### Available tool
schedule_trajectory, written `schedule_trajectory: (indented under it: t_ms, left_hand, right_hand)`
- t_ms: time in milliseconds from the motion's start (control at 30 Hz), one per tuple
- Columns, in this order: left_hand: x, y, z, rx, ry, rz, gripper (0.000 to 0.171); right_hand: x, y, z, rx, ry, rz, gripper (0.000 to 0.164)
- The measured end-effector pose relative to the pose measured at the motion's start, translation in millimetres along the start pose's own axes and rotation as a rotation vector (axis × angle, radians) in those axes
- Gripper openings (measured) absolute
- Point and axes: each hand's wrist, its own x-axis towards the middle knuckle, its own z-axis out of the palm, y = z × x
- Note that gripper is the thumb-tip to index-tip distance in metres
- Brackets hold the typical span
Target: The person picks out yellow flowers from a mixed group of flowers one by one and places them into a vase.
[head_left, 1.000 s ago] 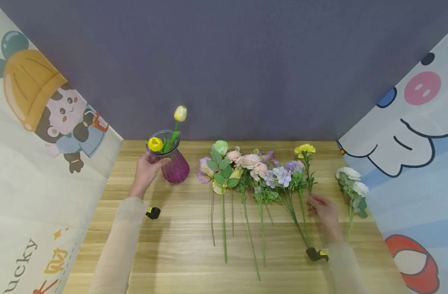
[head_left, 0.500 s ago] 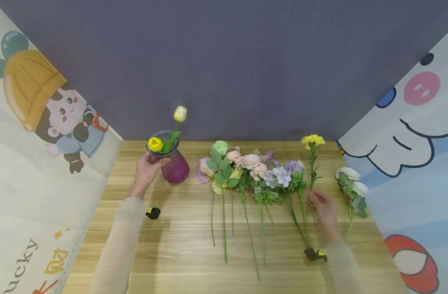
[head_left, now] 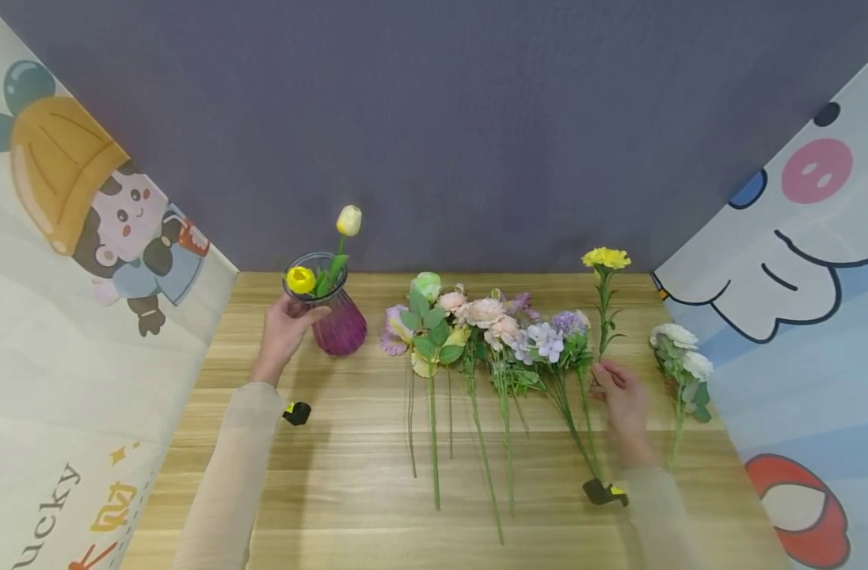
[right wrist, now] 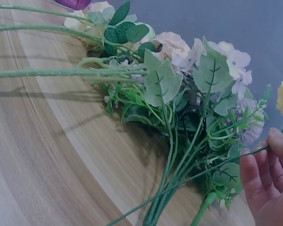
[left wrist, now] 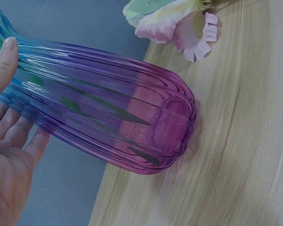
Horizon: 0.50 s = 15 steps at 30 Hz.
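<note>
My left hand [head_left: 283, 332] grips the neck of a ribbed glass vase [head_left: 340, 326], bluish at the top and purple-pink at the base. The vase stands a little tilted at the table's back left. Inside it are a yellow tulip [head_left: 301, 279], low at the rim, and a cream tulip [head_left: 349, 221] that rises higher; their stem ends show through the glass in the left wrist view. On the right, my right hand [head_left: 622, 400] pinches the thin stem of a yellow carnation [head_left: 606, 258], bloom upward. In the right wrist view that stem [right wrist: 179, 183] crosses before other stems.
Between the hands lies a row of artificial flowers, with pink blooms [head_left: 484, 313], lilac blooms [head_left: 546, 342] and a pale green one [head_left: 427, 286]. Their stems point toward me. White flowers [head_left: 679, 336] lie at the table's right edge. A grey wall [head_left: 441, 142] stands behind.
My right hand has moved slightly up and left, raising the carnation from beside the lilac flowers until its bloom stands higher. The left hand and the vase have not moved.
</note>
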Motion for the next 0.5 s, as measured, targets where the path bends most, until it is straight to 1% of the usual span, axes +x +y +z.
schedule_trajectory:
  t_ms: [67,100,167,233,333,500]
  left_hand:
    - [0.9,-0.9,-0.1,-0.007,0.002,-0.008,0.056]
    - [1.2,-1.0,-0.1,-0.01,0.002,-0.007,0.056]
    - [1.6,-1.6,0.0,-0.015,0.002,-0.005,0.056]
    - [1.7,-1.7,0.0,-0.019,0.001,0.002,0.055]
    - [1.0,-1.5,0.0,-0.022,0.001,0.009,0.055]
    - [-1.1,1.4,0.2,-0.022,0.0,0.018,0.054]
  right_hand:
    - [1.5,4.5,-0.1,0.0,-0.012,-0.036,0.024]
    - [1.3,4.7,0.6,0.006,-0.019,-0.044,0.023]
    - [0.3,4.1,2.9,0.031,-0.026,-0.05,0.027]
    - [-1.2,2.1,6.1,0.047,-0.024,-0.044,0.027]
    - [-5.0,-2.2,11.1,0.1,-0.03,-0.013,0.023]
    - [-10.7,-9.2,20.1,0.221,-0.066,0.022,0.011]
